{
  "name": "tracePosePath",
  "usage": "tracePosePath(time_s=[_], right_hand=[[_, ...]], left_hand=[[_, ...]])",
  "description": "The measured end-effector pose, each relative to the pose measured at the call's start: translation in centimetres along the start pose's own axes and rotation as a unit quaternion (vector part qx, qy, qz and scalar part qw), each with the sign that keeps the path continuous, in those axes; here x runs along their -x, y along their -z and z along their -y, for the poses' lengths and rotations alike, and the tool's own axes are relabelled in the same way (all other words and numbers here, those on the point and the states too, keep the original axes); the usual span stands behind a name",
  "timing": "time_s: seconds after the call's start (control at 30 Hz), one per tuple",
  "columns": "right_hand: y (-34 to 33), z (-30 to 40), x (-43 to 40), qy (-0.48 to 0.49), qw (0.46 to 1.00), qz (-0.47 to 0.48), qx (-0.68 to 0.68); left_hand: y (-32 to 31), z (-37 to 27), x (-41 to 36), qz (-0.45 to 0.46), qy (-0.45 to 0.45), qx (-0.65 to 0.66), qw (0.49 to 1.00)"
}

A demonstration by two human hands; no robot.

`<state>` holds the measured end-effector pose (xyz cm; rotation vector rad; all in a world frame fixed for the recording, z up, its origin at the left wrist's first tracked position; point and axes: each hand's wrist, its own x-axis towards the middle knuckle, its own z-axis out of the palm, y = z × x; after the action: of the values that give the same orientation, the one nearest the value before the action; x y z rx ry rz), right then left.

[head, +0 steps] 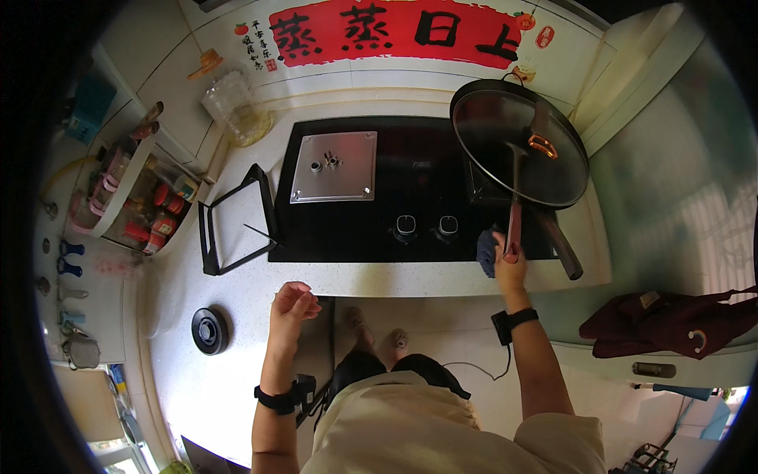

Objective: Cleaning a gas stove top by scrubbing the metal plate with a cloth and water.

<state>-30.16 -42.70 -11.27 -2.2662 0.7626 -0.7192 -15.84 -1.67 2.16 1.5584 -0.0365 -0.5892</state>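
My right hand [510, 263] is on a dark blue cloth [487, 253] at the front edge of the black glass cooktop [414, 178]. Above that hand is the reddish handle of a utensil [513, 228] that slants out of the wok. The wok [459, 106], with its glass lid [491, 127], stands over the right burner. My left hand [294, 307] hovers by the front counter edge with its fingers curled, holding nothing. On the left burner side lies a bare metal plate [349, 172]. The black pan support [269, 204] sits off to the left, partly over the cooktop's edge.
A round black burner part [209, 330] lies on the left counter [177, 379]. Behind it are a corner rack [133, 183] of seasoning jars and a clear plastic jar [237, 106]. The wok's handle [565, 252] juts over the front edge. A maroon cloth item [663, 323] hangs at right.
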Motion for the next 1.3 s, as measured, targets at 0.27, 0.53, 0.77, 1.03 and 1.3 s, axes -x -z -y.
tracePosePath(time_s=[0.27,0.53,0.77,1.03,1.3], right_hand=[[-2.8,6.5,2.8,0.084,0.948,0.098,0.292],[-12.1,12.9,5.5,0.076,0.994,0.038,0.062],[-17.6,22.9,6.7,0.096,0.952,0.235,0.171],[-21.7,24.5,6.0,0.289,0.931,0.141,0.173],[-24.3,28.4,6.7,0.128,0.968,0.153,-0.153]], left_hand=[[1.2,0.1,-0.5,-0.001,0.02,0.006,1.0],[4.0,0.4,-2.2,0.0,0.023,0.029,0.999],[6.8,0.5,-3.2,-0.014,0.037,0.039,0.998],[8.3,1.0,-4.2,-0.003,0.049,0.043,0.998],[9.7,0.9,-3.9,-0.019,0.053,0.037,0.998]])
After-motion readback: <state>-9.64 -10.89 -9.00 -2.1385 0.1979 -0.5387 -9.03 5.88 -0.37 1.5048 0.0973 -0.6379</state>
